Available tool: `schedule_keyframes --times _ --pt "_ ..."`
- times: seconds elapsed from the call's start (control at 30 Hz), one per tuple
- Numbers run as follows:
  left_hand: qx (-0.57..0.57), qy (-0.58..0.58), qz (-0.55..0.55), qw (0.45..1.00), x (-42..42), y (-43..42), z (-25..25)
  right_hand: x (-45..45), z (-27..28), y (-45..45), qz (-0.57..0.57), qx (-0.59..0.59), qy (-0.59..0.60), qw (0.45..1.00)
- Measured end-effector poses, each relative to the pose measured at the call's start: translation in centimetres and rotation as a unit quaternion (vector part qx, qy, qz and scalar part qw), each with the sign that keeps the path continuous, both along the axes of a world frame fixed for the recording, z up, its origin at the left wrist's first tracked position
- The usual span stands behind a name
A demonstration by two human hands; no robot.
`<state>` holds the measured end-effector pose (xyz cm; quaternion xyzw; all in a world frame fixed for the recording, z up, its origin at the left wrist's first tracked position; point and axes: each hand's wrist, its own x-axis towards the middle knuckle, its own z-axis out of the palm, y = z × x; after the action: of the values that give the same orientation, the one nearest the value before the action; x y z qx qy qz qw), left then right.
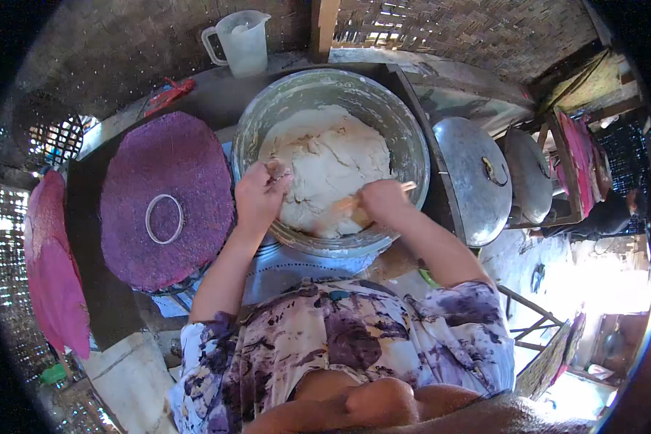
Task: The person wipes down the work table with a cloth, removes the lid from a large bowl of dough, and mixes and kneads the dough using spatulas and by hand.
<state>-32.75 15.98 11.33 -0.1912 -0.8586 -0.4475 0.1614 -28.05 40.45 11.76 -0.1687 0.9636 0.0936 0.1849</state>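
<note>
A large metal basin (406, 130) holds a mound of pale dough (336, 155). My left hand (262, 192) is over the basin's left side, its fingers curled together at the dough's edge; whatever they hold is too small to make out. At the right of the dough my right hand (387, 202) is closed round a wooden tool (409, 186). The tool's end sticks out past my knuckles, and its lower part is blurred against the dough.
Left of the basin lies a purple round sheet (141, 163) with a white ring (165, 219) on it. Behind stands a plastic jug (244, 47). Metal lids (470, 173) are at the right. A pink sheet (50, 267) hangs far left. Part of a person (604, 217) shows far right.
</note>
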Motion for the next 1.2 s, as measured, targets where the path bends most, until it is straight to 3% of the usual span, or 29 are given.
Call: schedule_keyframes --times 0.17,0.3,0.4,0.47,0.57,0.67,0.87,0.97,1.07,1.13,1.2 --pt "0.212 -0.037 0.018 0.976 -0.6 -2.0 8.4 1.5 5.0 2.0 -0.034 -0.043 0.014 0.998" --pt "0.304 -0.012 -0.011 0.952 -0.9 -2.2 9.3 3.5 1.3 -1.7 0.045 -0.119 -0.012 0.992" --pt "0.325 -0.032 0.0 0.945 -1.4 -1.6 8.0 2.0 -4.1 -5.0 0.018 -0.205 0.004 0.979" --pt "0.315 -0.035 -0.005 0.948 -1.2 -1.2 7.1 -0.3 -5.8 -5.7 -0.015 -0.21 0.022 0.977" --pt "0.281 -0.038 -0.004 0.959 -0.6 -2.0 7.0 -1.6 -1.4 -4.2 -0.065 -0.152 -0.028 0.986" --pt "0.316 -0.012 0.007 0.949 0.0 -3.6 7.3 -0.3 1.6 -2.3 -0.047 -0.101 -0.026 0.993" --pt "0.311 -0.092 -0.005 0.946 0.3 -2.8 5.8 1.6 4.7 -2.4 -0.04 -0.08 -0.065 0.994" --pt "0.276 -0.077 -0.044 0.957 -1.5 -0.3 4.4 1.0 1.1 -3.0 -0.065 -0.13 -0.029 0.989" --pt "0.154 -0.039 -0.067 0.985 -3.7 2.8 2.6 -0.4 -3.4 -1.2 -0.178 -0.119 -0.066 0.975" --pt "0.12 -0.059 -0.093 0.987 -5.0 4.2 1.0 -0.2 -1.8 -0.1 -0.189 -0.119 -0.078 0.972" --pt "0.087 -0.087 -0.05 0.991 -5.9 4.5 1.1 0.6 0.6 0.4 -0.185 -0.122 -0.079 0.972"
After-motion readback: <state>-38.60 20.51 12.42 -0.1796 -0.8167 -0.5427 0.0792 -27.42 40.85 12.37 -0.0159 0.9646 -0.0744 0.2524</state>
